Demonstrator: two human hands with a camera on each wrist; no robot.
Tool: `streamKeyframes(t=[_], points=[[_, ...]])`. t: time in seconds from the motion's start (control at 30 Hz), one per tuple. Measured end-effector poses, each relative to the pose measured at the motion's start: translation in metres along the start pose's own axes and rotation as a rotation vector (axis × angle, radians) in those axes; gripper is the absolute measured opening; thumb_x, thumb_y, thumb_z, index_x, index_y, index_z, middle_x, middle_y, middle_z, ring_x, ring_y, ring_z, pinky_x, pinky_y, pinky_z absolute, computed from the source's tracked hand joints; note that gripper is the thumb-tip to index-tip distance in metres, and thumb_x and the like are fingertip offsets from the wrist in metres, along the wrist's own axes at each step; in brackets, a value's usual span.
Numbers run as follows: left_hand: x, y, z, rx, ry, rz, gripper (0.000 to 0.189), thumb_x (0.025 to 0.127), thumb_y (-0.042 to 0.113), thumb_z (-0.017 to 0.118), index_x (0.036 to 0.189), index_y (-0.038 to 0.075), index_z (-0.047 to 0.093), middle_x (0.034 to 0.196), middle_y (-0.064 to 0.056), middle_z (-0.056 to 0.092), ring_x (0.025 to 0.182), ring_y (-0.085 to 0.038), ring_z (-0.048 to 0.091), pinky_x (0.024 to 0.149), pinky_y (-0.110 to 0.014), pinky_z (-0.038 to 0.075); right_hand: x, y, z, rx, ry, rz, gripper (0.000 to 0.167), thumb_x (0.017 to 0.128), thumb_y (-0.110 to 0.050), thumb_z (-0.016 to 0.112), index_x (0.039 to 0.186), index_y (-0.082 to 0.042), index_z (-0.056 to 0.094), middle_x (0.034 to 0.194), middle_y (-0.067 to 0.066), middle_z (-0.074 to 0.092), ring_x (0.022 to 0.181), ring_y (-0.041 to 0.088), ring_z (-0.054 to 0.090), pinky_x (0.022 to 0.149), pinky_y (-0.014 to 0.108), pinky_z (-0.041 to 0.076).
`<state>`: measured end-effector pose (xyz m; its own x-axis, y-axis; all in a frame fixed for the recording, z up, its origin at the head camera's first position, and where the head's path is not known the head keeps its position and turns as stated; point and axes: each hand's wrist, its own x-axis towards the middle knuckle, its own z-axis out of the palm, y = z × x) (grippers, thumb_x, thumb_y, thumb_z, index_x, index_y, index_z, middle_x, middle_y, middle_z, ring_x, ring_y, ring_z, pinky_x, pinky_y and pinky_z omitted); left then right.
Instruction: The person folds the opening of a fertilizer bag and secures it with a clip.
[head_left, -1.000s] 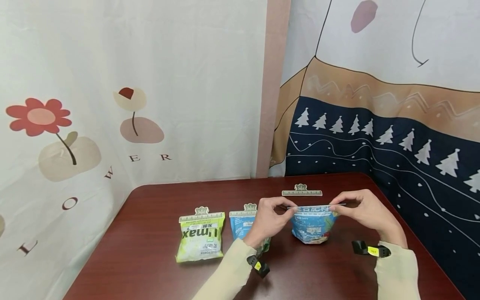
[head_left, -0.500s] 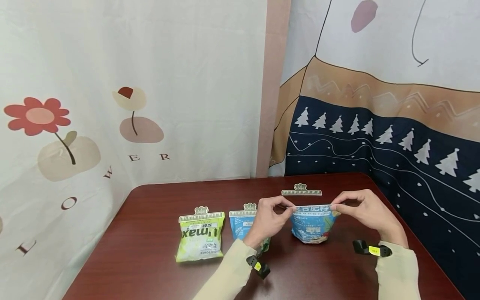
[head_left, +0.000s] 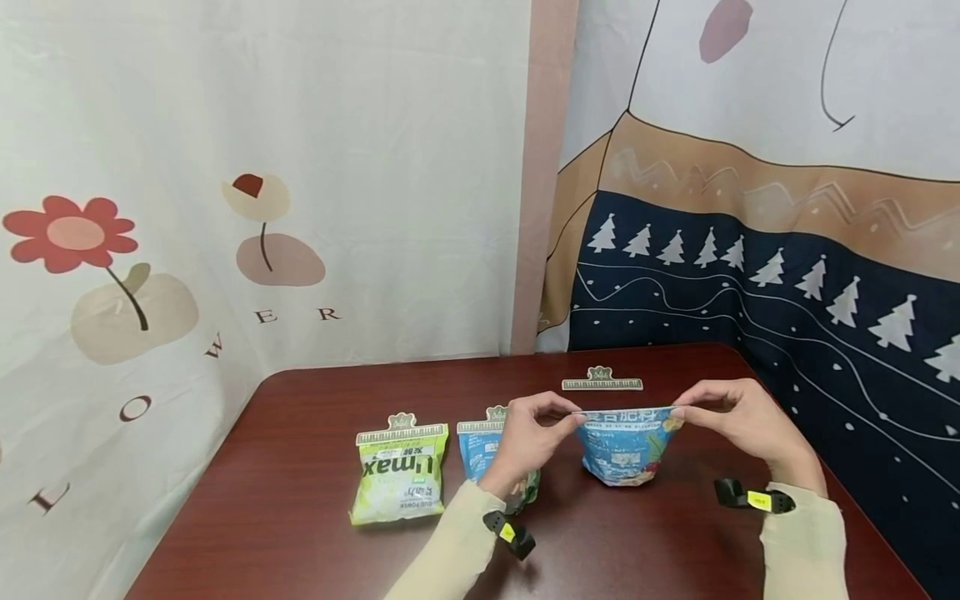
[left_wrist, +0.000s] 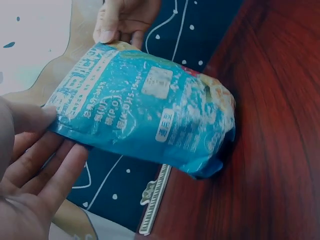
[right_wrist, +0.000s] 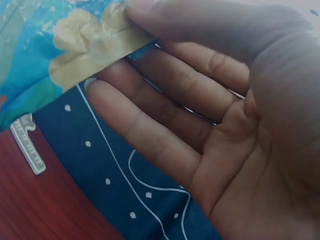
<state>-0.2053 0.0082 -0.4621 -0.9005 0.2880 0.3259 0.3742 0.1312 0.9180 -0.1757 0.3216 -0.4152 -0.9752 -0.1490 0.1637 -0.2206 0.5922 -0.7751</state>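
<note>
A blue plastic bag [head_left: 622, 450] with white print hangs upright between my hands over the table. My left hand [head_left: 534, 437] pinches one end of its flat top edge between thumb and fingers. At the opposite top corner my right hand [head_left: 742, 421] pinches the edge the same way. In the left wrist view the bag [left_wrist: 145, 110] shows its printed side, with the right hand [left_wrist: 127, 20] at the far corner. The right wrist view has the thumb over a yellow flower print on the bag [right_wrist: 75, 45], the fingers behind it.
Behind the bag lies a long clip [head_left: 602, 383] with a crown-shaped handle. To the left stand a green bag [head_left: 401, 479] and a second blue bag [head_left: 480, 450], each with a similar clip on top. Patterned curtains [head_left: 405, 183] rise past the table's [head_left: 300, 467] back edge.
My right hand has slid outward to the right along the top edge, and my left hand has shifted slightly left. The top edge now looks stretched straight between them.
</note>
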Motion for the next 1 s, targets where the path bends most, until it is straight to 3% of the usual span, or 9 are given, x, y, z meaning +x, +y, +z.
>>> streamKeyframes(t=[0.33, 0.53, 0.8, 1.0], points=[[-0.004, 0.003, 0.003, -0.001, 0.074, -0.056, 0.011, 0.09, 0.029, 0.08, 0.095, 0.019, 0.083, 0.092, 0.001, 0.08, 0.081, -0.006, 0.07, 0.07, -0.021, 0.056, 0.002, 0.004, 0.001, -0.01, 0.021, -0.017, 0.012, 0.091, -0.033, 0.078, 0.093, -0.021, 0.082, 0.092, -0.002, 0.078, 0.086, 0.014, 0.064, 0.073, 0.027, 0.056], [-0.005, 0.001, 0.005, -0.03, 0.074, -0.058, 0.009, 0.09, 0.029, 0.08, 0.096, 0.022, 0.082, 0.094, 0.0, 0.08, 0.082, -0.008, 0.071, 0.069, -0.021, 0.056, 0.001, 0.007, 0.001, 0.033, -0.018, -0.006, 0.016, 0.093, -0.032, 0.077, 0.1, -0.017, 0.08, 0.094, 0.0, 0.078, 0.085, 0.016, 0.068, 0.076, 0.028, 0.058], [-0.007, -0.002, 0.009, -0.077, 0.091, -0.076, 0.012, 0.09, 0.029, 0.081, 0.099, 0.021, 0.082, 0.098, 0.002, 0.08, 0.088, -0.007, 0.072, 0.075, -0.022, 0.059, 0.004, 0.016, -0.001, 0.061, 0.016, -0.101, 0.019, 0.101, -0.02, 0.067, 0.113, -0.008, 0.077, 0.103, 0.0, 0.079, 0.086, 0.015, 0.076, 0.081, 0.018, 0.056], [-0.007, -0.002, 0.011, -0.084, 0.108, -0.068, 0.013, 0.09, 0.026, 0.08, 0.101, 0.019, 0.082, 0.099, -0.001, 0.08, 0.088, -0.008, 0.072, 0.077, -0.022, 0.06, 0.012, 0.023, -0.001, 0.005, 0.026, -0.08, 0.026, 0.101, -0.028, 0.066, 0.123, -0.016, 0.073, 0.117, -0.003, 0.075, 0.097, 0.003, 0.071, 0.082, 0.016, 0.056]])
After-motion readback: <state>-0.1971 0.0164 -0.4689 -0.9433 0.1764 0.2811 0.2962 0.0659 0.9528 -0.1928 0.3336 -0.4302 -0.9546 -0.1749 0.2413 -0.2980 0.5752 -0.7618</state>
